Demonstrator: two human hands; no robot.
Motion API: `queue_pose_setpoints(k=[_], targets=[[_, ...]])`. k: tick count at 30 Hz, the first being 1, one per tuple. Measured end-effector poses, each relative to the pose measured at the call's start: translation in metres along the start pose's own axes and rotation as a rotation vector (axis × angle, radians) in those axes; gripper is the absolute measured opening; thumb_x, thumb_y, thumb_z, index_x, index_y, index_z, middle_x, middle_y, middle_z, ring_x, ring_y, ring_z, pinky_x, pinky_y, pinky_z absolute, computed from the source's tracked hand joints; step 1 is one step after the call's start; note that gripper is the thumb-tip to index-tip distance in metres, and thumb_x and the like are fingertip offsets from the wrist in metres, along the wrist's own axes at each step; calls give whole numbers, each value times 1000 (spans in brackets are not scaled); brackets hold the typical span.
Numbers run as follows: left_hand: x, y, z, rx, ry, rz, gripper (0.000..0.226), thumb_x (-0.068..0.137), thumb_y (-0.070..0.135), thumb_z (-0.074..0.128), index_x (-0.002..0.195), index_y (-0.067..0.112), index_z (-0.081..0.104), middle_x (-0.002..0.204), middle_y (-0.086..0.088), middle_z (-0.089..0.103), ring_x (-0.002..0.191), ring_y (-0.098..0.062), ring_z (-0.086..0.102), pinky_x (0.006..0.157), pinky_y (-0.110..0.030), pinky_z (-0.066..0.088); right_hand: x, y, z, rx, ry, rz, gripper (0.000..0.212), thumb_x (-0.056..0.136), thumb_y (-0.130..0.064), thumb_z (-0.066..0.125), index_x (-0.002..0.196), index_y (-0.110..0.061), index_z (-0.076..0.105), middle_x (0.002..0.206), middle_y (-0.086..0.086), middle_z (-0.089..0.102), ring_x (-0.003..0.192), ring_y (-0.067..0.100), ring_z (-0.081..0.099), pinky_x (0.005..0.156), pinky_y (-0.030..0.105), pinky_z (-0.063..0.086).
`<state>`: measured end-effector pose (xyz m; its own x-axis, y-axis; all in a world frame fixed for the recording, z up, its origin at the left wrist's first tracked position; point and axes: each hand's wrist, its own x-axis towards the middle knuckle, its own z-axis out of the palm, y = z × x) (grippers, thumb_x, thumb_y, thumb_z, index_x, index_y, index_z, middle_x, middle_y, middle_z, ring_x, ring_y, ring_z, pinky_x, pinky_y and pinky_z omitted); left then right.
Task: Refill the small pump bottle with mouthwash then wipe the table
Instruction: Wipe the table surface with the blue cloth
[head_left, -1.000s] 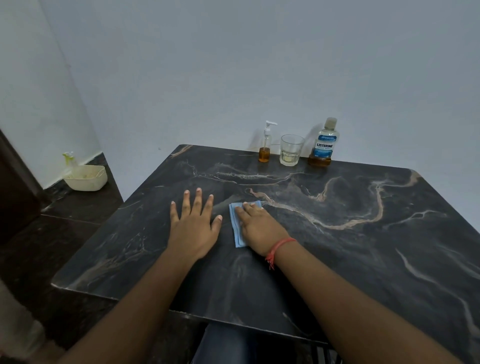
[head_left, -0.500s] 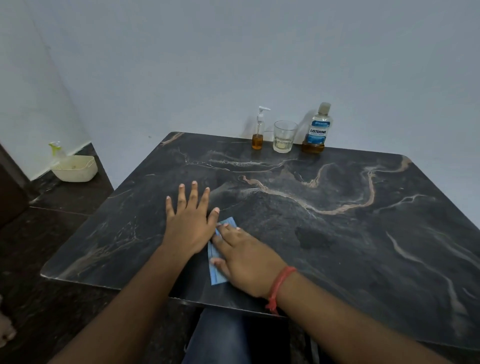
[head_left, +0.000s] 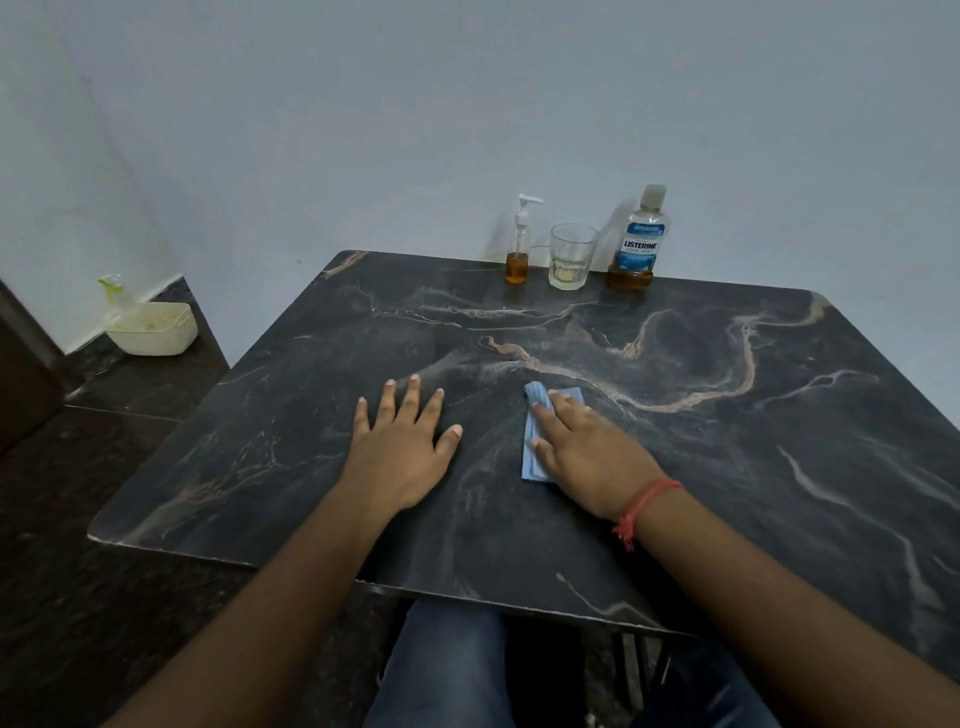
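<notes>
A folded blue cloth (head_left: 533, 441) lies on the dark marble table (head_left: 727, 467), and my right hand (head_left: 587, 452) presses flat on it with fingers spread. My left hand (head_left: 402, 441) rests palm down on the tabletop to the left of the cloth, holding nothing. At the far edge by the wall stand the small pump bottle (head_left: 518, 244) with amber liquid in its bottom, a clear glass (head_left: 571, 255), and the mouthwash bottle (head_left: 639, 240) with its cap on and a little amber liquid left.
A cream plastic basket (head_left: 153, 328) with a spray bottle (head_left: 111, 292) stands on the dark floor at the left by the wall. My knees in blue jeans (head_left: 447, 670) are under the table's near edge. A red thread is tied round my right wrist.
My right hand has slid the blue cloth from beside my left hand away to the right and slightly farther from me. My left hand stayed flat in place.
</notes>
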<state>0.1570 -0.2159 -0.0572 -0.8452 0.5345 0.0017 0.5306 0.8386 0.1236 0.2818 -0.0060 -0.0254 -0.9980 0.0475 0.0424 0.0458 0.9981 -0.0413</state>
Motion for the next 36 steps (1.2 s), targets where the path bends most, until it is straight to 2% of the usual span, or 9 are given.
queue_pose_setpoints(k=[5, 10, 15, 20, 24, 27, 29, 33, 36], targets=[[-3, 2, 0, 15, 9, -9, 68, 99, 63, 12, 160, 33, 7, 170, 0, -2, 155, -23, -6, 123, -54, -4, -33, -31, 15, 47, -49, -254, 64, 102, -49, 16, 158, -18, 10, 163, 12, 18, 151, 25, 18, 122, 30, 4], [-5, 6, 2, 25, 8, -17, 69, 100, 62, 11, 161, 31, 7, 170, -2, -1, 155, -25, -6, 123, -54, -3, -20, 9, -7, -13, 2, 101, 58, 107, -37, 21, 158, -10, 9, 164, 17, 13, 152, 27, 12, 121, 32, 7], [-12, 15, 6, 36, 7, -10, 72, 98, 63, 10, 161, 27, 7, 169, -4, -1, 155, -28, -6, 123, -53, -3, -55, -32, 12, 14, -36, -236, 62, 104, -44, 18, 156, -12, 21, 160, 16, 25, 148, 27, 26, 120, 33, 9], [-20, 20, 6, 40, 10, 13, 76, 94, 64, 6, 161, 26, 8, 169, -5, 0, 155, -29, -5, 124, -52, -2, -33, 25, -5, -62, 8, 132, 58, 107, -36, 20, 157, -7, 12, 162, 18, 17, 150, 28, 17, 123, 37, 14], [-22, 21, 6, 37, 25, 12, 77, 94, 64, 5, 161, 27, 9, 170, -4, 1, 155, -27, -4, 124, -51, -1, -65, -6, 15, -23, -50, -134, 61, 104, -44, 16, 156, -13, 20, 160, 16, 26, 148, 28, 27, 123, 37, 16], [-20, 21, 7, 50, 31, 22, 77, 94, 65, 4, 161, 26, 10, 169, -5, 2, 155, -28, -3, 124, -51, 0, -63, 39, -3, -4, -17, 70, 60, 105, -42, 19, 158, -18, 7, 160, 14, 25, 146, 28, 28, 121, 37, 19], [-22, 20, 8, 52, 34, 26, 77, 94, 65, 5, 160, 26, 11, 169, -5, 4, 155, -28, -1, 124, -51, 1, -67, 53, -11, -43, 32, 203, 57, 107, -35, 25, 156, -9, 17, 160, 18, 25, 145, 31, 29, 119, 38, 22], [-23, 21, 7, 44, 51, 20, 76, 95, 64, 7, 160, 26, 13, 169, -5, 6, 155, -28, 1, 124, -51, 3, -94, 19, 8, -11, -33, -117, 57, 105, -40, 25, 156, -13, 24, 160, 14, 28, 146, 27, 31, 121, 36, 17], [-20, 22, 8, 43, 55, 22, 75, 96, 64, 10, 160, 26, 16, 169, -5, 8, 155, -28, 3, 124, -51, 3, -79, 62, -7, 43, -33, 137, 57, 106, -38, 22, 158, -18, 11, 162, 13, 21, 148, 28, 24, 121, 37, 21]])
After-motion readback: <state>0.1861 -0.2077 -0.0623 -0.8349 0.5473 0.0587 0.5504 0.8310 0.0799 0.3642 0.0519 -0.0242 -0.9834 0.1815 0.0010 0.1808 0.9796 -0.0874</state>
